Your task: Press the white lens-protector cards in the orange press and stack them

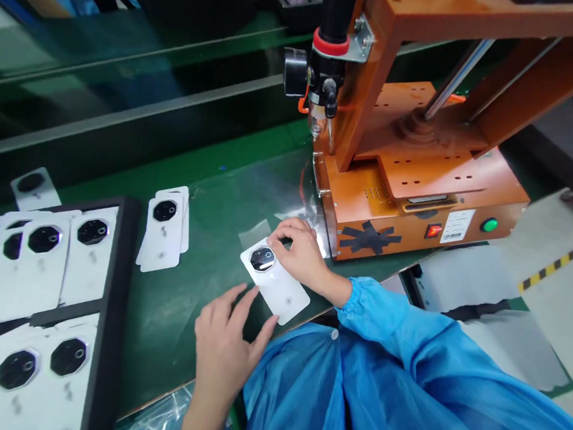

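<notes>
A white phone back cover (280, 288) with a dark octagonal camera window lies slanted on the green bench mat in front of me. My right hand (300, 253) is over its upper end, thumb and forefinger pinched beside the camera window. What the pinch holds is hidden. Just beyond that end is a small piece of clear film (255, 233). My left hand (229, 324) is open, its fingers spread, with the fingertips by the cover's left and lower edges. I cannot tell whether they touch it.
Two overlapping covers (164, 238) lie to the left. Beyond them, a black divided tray (115, 294) holds several more, and another cover (35, 188) lies behind it. An orange press machine (417, 206) with a pressure gauge stands at right. Plastic bags (158, 418) are below the bench edge.
</notes>
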The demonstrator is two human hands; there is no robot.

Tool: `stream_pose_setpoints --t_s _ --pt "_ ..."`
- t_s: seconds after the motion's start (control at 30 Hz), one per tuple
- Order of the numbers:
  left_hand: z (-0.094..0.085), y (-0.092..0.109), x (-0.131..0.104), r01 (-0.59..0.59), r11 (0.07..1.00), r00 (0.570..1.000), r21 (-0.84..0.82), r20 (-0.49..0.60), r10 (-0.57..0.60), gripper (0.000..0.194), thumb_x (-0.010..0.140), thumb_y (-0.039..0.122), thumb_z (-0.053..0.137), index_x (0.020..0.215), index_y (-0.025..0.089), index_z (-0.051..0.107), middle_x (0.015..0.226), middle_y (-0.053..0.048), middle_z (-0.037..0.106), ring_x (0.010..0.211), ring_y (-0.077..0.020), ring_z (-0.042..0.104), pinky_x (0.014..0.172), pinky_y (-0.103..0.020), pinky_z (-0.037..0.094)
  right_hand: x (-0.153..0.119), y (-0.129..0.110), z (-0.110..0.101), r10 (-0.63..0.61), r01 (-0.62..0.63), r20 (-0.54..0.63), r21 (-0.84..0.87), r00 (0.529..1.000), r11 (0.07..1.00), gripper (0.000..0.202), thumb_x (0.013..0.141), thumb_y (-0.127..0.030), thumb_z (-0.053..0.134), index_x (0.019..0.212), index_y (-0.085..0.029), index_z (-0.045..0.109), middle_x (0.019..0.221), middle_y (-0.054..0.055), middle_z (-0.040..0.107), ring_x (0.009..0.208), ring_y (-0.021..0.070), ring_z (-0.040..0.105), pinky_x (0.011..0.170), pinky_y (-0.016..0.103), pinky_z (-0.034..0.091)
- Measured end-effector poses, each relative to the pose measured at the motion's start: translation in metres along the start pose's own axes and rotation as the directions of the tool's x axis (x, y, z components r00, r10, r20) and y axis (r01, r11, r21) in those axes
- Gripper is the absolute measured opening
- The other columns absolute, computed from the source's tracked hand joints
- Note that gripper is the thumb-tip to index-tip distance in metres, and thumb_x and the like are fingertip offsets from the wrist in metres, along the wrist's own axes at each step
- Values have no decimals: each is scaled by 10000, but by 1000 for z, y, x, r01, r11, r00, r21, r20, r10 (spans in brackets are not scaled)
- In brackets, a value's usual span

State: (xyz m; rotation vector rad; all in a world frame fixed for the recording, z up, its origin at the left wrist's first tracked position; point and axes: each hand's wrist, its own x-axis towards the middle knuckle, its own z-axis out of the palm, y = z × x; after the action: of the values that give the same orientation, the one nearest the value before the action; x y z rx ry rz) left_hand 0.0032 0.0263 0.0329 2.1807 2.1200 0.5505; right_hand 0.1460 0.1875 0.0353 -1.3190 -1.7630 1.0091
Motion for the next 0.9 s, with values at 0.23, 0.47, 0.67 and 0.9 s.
stream_pose_setpoints --t_s 0.23,0.47,0.67,0.9 --pt "25 6 -4 -72 997 997 -3 -10 72 539 896 481 701 1356 217 604 1416 -108 636 1221 -334 551 973 -493 366 -2 -4 2 -1 26 145 -169 989 985 92 891 -204 703 807 -224 737 1051 6 686 1080 208 568 916 385 323" --pt "23 6 -1 -54 998 998 -31 -23 54 533 890 487 712 1343 222 621 1419 -103 637 1222 -329 554 978 -486 355 -3 -2 11 -59 100 168 -248 984 963 108 903 -234 695 798 -219 717 1038 7 685 1056 205 551 889 379 302" --pt "24 6 -2 -60 998 998 -36 -37 59 537 884 485 721 1344 225 622 1401 -98 650 1210 -326 559 968 -481 359 -3 3 12 -118 156 140 -309 983 938 113 910 -246 686 804 -214 709 1025 8 680 1013 201 543 867 382 294" --pt "23 5 -1 -52 998 998 -30 -32 51 535 886 484 719 1346 230 626 1401 -97 650 1203 -317 561 981 -479 357 -4 4 10 -138 178 139 -344 981 922 123 920 -248 668 812 -207 708 1034 22 683 1010 206 539 866 387 291"
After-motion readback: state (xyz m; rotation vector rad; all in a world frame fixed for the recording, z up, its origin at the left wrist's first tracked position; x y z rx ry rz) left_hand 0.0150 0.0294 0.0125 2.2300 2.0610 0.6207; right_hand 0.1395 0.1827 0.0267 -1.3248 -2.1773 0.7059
